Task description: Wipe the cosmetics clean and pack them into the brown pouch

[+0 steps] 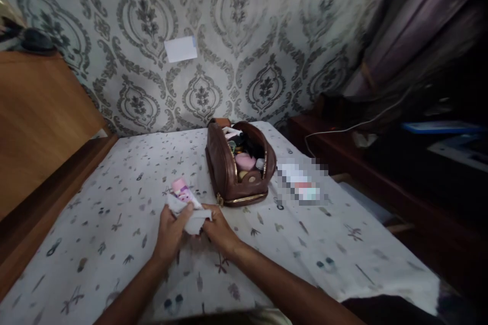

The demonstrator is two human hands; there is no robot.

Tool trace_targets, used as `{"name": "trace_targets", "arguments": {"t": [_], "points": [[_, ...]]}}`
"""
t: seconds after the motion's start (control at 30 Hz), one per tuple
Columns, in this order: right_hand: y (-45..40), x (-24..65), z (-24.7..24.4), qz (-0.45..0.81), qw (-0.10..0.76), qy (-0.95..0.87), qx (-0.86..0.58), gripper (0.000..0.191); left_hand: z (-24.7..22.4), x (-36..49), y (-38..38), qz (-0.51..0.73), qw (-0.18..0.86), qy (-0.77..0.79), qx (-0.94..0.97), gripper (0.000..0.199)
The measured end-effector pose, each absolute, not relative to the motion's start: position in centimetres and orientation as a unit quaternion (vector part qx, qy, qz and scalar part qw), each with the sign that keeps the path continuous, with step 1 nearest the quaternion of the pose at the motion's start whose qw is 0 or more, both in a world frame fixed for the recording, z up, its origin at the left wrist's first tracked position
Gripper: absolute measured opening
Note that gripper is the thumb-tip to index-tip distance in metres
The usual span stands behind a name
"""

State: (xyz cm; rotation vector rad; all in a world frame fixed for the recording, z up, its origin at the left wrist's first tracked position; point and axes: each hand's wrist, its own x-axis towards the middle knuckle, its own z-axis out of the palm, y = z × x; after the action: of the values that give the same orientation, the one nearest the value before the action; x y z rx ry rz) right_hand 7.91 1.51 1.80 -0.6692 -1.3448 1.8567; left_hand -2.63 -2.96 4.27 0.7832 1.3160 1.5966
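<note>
Over the patterned cloth, my left hand (171,228) is closed around a small pink and white bottle (184,192) with a pink cap and purple print. A white wipe (196,221) is wrapped partly about the bottle's lower end. My right hand (219,229) pinches the wipe's edge at the bottom of the bottle, its fingertips partly hidden. Just beyond my hands stands a brown leather toiletry bag (224,177), unzipped at the top. Inside it are a pink rounded item (246,161) and several other small things, too dark to name.
A white sheet with a small leaf print (145,269) covers the surface. Right of the bag lies a blurred-out item (301,183). A wooden panel (38,122) rises at left, patterned wallpaper behind. A white cable (354,127) crosses dark furniture at right.
</note>
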Motion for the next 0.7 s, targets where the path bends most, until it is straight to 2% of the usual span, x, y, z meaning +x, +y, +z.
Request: {"name": "trace_targets", "arguments": {"t": [0.07,0.13,0.3,0.47,0.57,0.7], "points": [[1.8,9.1,2.6,0.694,0.333,-0.583,-0.259,0.019,4.7,-3.3,-2.7,0.639,0.459,0.536,0.306,0.044],[2.0,10.5,3.8,0.65,0.335,-0.624,-0.277,0.023,5.0,-3.9,-2.5,0.653,0.452,0.536,0.286,0.045],[2.7,14.4,7.1,0.575,0.439,-0.61,-0.324,0.033,4.9,-4.0,-2.6,0.67,0.483,0.507,0.248,0.064],[5.3,19.0,11.0,0.541,0.493,-0.581,-0.355,0.042,5.0,-2.6,-3.4,0.585,0.552,0.51,0.304,0.052],[8.3,21.6,14.1,0.467,0.514,-0.609,-0.382,0.045,5.3,-2.3,-3.4,0.567,0.557,0.51,0.328,0.048],[12.7,23.4,17.0,0.364,0.514,-0.674,-0.385,0.037,5.2,-2.6,-3.1,0.536,0.563,0.537,0.328,0.053]]}}
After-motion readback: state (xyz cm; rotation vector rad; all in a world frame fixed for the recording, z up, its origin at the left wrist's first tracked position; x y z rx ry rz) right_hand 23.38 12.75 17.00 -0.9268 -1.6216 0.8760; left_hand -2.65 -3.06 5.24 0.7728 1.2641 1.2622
